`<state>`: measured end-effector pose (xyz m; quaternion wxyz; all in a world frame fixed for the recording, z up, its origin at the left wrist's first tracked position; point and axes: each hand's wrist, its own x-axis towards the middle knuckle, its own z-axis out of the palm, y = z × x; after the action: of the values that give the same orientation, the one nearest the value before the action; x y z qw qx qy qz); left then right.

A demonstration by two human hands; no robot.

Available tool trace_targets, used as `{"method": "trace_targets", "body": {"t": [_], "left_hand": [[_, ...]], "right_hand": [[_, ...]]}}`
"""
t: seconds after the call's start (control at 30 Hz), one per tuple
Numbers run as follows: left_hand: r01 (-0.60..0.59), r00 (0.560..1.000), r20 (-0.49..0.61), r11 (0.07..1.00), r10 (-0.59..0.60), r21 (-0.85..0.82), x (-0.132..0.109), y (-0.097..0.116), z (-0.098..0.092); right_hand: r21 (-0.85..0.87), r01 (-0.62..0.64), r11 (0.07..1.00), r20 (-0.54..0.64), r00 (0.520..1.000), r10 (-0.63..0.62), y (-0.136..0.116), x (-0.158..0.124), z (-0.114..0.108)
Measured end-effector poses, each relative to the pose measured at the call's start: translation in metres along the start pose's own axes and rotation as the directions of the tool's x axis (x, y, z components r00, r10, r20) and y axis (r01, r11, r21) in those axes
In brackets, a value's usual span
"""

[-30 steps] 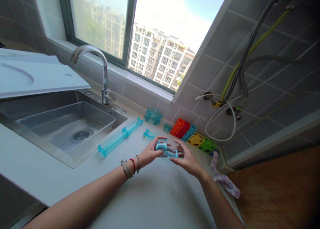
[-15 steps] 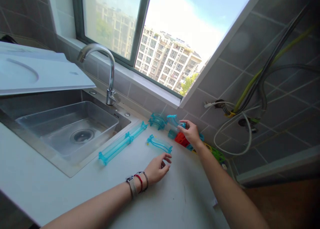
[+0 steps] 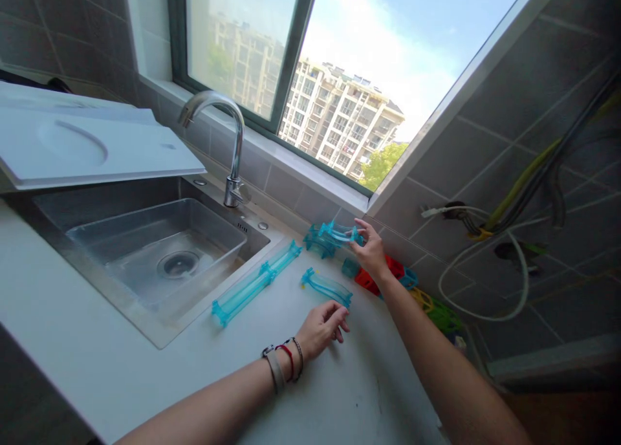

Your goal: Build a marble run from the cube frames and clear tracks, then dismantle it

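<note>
My feed: right hand (image 3: 371,252) pinches translucent blue, curved plastic strip (image 3: 336,233), long axis leftward; left hand (image 3: 321,328) farther, loosely open.

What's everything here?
sink: 1, silver, left
tap: 1, silver, behind sink
board: 1, white, over sink
window: 1, dark, behind tap
buildings: count unclear, pale, outside
cables: several, black, yellow, white, right
straight row: 1, blue, beside sink
lying curve: 1, blue, on white counter
raised curve: 1, blue, midair
curved stack: 1, blue, by wall
small piece: 1, blue, by wall
blocks: several, red, blue, yellow, green, by wall
wristbands: three, mixed, left wrist
left hand: 1, near lying curve
right hand: 1, holding raised curve
</note>
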<state>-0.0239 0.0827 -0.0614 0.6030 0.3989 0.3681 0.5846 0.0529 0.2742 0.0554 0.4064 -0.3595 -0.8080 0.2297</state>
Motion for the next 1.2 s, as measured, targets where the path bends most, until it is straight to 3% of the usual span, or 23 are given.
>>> {"method": "trace_targets", "body": {"t": [0.13, 0.27, 0.4, 0.47, 0.57, 0.6, 0.63, 0.7, 0.77, 0.87, 1.0, 1.1, 1.2], "left_hand": [[0.181, 0.983, 0.069, 0.915, -0.167, -0.360, 0.002, 0.014, -0.006], [0.272, 0.962, 0.143, 0.834, -0.232, -0.480, -0.003, 0.025, -0.007], [0.214, 0.977, 0.098, 0.880, -0.191, -0.424, -0.005, 0.026, -0.006], [0.182, 0.983, 0.068, 0.901, -0.169, -0.393, -0.005, 0.025, -0.005], [0.154, 0.988, 0.062, 0.938, -0.141, -0.310, -0.006, 0.022, -0.004], [0.145, 0.989, 0.066, 0.947, -0.132, -0.285, -0.006, 0.022, -0.003], [0.136, 0.990, 0.067, 0.954, -0.122, -0.267, -0.006, 0.021, -0.003], [0.118, 0.992, 0.063, 0.961, -0.105, -0.250, -0.006, 0.019, -0.003], [0.102, 0.994, 0.050, 0.964, -0.093, -0.245, -0.005, 0.018, -0.003], [0.087, 0.996, 0.013, 0.964, -0.087, -0.252, -0.003, 0.016, -0.004], [0.150, 0.987, -0.011, 0.942, -0.161, -0.300, -0.001, 0.015, -0.003], [0.170, 0.985, 0.048, 0.920, -0.163, -0.352, -0.002, 0.016, -0.003], [0.183, 0.982, 0.111, 0.906, -0.152, -0.381, -0.004, 0.019, -0.003]], "right_hand": [[-0.137, 0.188, 0.972, 0.117, 0.978, -0.173, -0.023, -0.068, -0.028], [-0.231, 0.481, 0.846, 0.350, 0.852, -0.389, -0.039, -0.129, -0.052], [-0.214, 0.544, 0.811, 0.553, 0.752, -0.359, -0.055, -0.161, -0.071], [-0.203, 0.455, 0.867, 0.599, 0.758, -0.258, -0.062, -0.167, -0.080], [-0.193, 0.180, 0.965, 0.550, 0.834, -0.045, -0.064, -0.164, -0.089], [-0.182, 0.074, 0.981, 0.541, 0.840, 0.037, -0.062, -0.161, -0.090], [-0.165, -0.029, 0.986, 0.556, 0.823, 0.117, -0.060, -0.157, -0.089], [-0.134, -0.197, 0.971, 0.628, 0.742, 0.237, -0.055, -0.148, -0.086], [-0.121, -0.274, 0.954, 0.685, 0.672, 0.280, -0.050, -0.139, -0.081], [-0.118, -0.252, 0.960, 0.693, 0.672, 0.262, -0.045, -0.119, -0.075], [-0.189, -0.115, 0.975, 0.622, 0.754, 0.210, -0.043, -0.083, -0.071], [-0.254, -0.048, 0.966, 0.646, 0.735, 0.207, -0.045, -0.064, -0.070], [-0.237, -0.039, 0.971, 0.666, 0.720, 0.192, -0.046, -0.063, -0.071]]}}
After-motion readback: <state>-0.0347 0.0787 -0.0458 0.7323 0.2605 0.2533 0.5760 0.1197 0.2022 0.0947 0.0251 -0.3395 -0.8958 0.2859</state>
